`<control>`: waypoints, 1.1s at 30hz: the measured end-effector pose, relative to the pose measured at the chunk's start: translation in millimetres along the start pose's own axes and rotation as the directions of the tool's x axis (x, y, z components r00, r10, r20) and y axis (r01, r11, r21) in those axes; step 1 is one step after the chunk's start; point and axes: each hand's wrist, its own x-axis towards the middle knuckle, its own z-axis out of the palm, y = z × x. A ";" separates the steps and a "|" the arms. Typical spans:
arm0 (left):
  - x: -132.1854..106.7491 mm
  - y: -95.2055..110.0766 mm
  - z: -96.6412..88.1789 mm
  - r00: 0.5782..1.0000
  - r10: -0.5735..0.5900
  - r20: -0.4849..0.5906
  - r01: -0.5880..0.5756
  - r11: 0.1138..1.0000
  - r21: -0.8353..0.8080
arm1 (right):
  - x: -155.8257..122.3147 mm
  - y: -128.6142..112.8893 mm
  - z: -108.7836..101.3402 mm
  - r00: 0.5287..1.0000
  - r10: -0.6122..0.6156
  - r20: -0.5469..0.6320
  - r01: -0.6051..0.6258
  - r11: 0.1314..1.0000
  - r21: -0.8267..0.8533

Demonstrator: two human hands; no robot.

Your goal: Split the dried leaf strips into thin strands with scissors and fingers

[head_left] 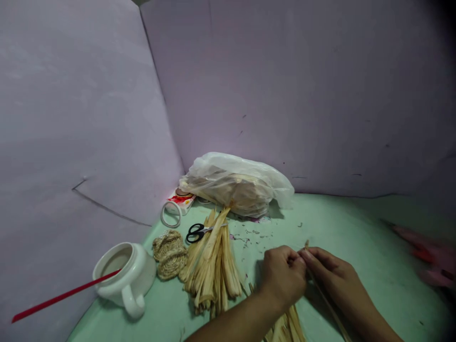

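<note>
Both hands meet low and right of centre, fingertips pinched close together. My left hand has its fingers curled against the upper end of a dried straw-coloured strip. My right hand pinches the same strip between thumb and forefinger; a short tip pokes up above the fingers, and the long part runs down toward the bottom edge. Beneath my left forearm lies a second bundle of dried strips, partly hidden. A larger fanned bundle of dried strips is left of my left hand.
Scissors with black handles rest by the large bundle. Woven oval pieces, a white pot with a red stick, and a tape roll stand left. A plastic bag sits against the wall; something pink is blurred at right.
</note>
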 end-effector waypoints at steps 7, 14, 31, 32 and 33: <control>-2.5 -5.1 3.7 1.000 0.000 -0.008 0.000 1.000 0.002 | 1.7 6.7 -2.1 0.999 0.050 -0.012 -0.051 0.990 -0.133; -3.2 -5.3 1.7 1.000 0.002 -0.002 -0.002 1.000 0.024 | -0.5 1.7 -1.5 0.991 0.113 -0.075 -0.120 0.989 -0.090; -4.1 -4.7 0.6 1.000 -0.001 0.008 0.001 1.000 0.030 | 1.4 4.7 -2.6 0.988 0.152 -0.014 -0.152 0.987 -0.048; -4.0 -4.1 0.5 1.000 -0.001 -0.001 0.001 1.000 0.013 | 1.4 0.9 -1.4 0.985 0.170 0.011 -0.170 0.985 -0.028; -3.6 -3.7 0.6 1.000 0.002 -0.013 -0.002 1.000 -0.009 | 1.2 -3.3 0.3 0.981 0.188 0.040 -0.188 0.982 0.006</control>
